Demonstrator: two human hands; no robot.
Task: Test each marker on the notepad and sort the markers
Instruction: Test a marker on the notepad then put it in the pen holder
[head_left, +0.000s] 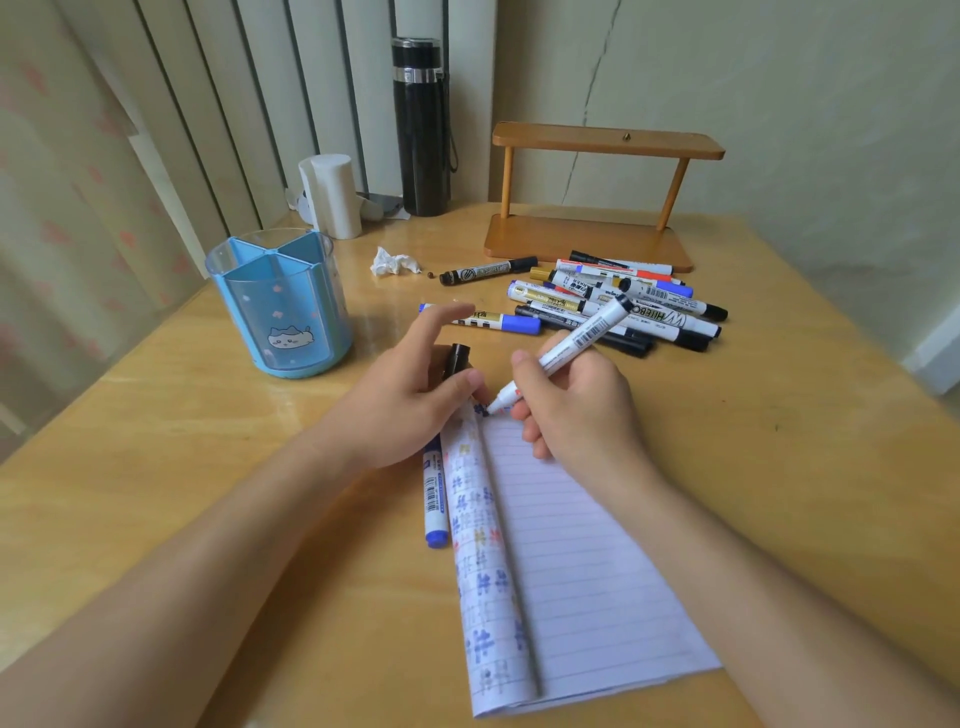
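Notepad (571, 571) right at the near edge, its scribbled page curled over. The right hand (576, 415) has its fingers wrapped round a white marker (576, 332), tip down at the pad's top. The left hand (410, 400) pinches a black cap (457, 358), forefinger lifted. One blue marker (435, 499) lies against the pad's left side. Yellow wooden table (208, 467). Further out, a blue-capped marker (498, 321) and a black marker (488, 270) lie singly, then a heap (623, 301) too tangled to count. One pen cup (280, 306), one wooden rack (597, 208), one flask (421, 130), pale walls.

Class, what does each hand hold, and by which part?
The right hand grips the white marker by its lower barrel, near the tip. The left hand holds a black cap by its lower end.
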